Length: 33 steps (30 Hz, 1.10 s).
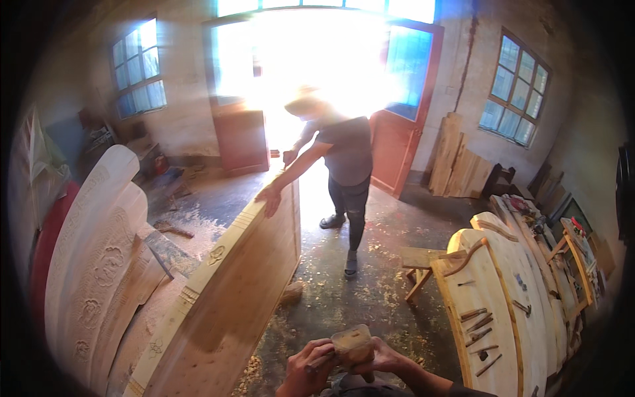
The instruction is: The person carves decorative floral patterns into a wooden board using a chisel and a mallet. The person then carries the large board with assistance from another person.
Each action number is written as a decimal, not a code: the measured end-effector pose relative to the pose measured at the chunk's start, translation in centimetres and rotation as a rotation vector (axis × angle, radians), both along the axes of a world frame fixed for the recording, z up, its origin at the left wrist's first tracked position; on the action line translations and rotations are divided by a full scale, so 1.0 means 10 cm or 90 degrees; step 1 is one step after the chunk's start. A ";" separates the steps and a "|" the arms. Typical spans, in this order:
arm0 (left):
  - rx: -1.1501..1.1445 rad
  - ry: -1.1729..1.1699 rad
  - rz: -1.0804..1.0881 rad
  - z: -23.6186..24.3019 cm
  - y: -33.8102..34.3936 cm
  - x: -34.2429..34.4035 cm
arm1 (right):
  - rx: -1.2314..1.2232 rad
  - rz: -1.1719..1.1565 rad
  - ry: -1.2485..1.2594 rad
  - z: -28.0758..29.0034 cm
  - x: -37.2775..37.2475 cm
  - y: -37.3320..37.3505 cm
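Note:
Low in the middle of the view, both my hands are around what looks like a wooden mallet with a pale, blocky head. My left hand is closed at its left side, around a short, rounded, handle-like part. The fingers of my right hand wrap the right side of the head; its underside is mostly hidden. Left of my hands stands a long wooden panel on edge, with carved motifs along its pale top face. A co-worker bends over its far end, one hand on that top edge.
At right, several carving tools lie on a pale curved wooden piece, near a small wooden stool. Large carved curved boards stand at left. Shavings litter the floor. Red doors stand open at the back.

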<state>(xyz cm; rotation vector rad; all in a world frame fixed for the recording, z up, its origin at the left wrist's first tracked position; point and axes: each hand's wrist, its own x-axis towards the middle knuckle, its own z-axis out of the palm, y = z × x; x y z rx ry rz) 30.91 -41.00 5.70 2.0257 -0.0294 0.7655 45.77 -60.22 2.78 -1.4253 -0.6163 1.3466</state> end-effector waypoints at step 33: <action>-0.396 0.092 0.298 -0.47 4.22 -1.83 | 0.024 -0.366 0.069 -0.34 -1.18 3.54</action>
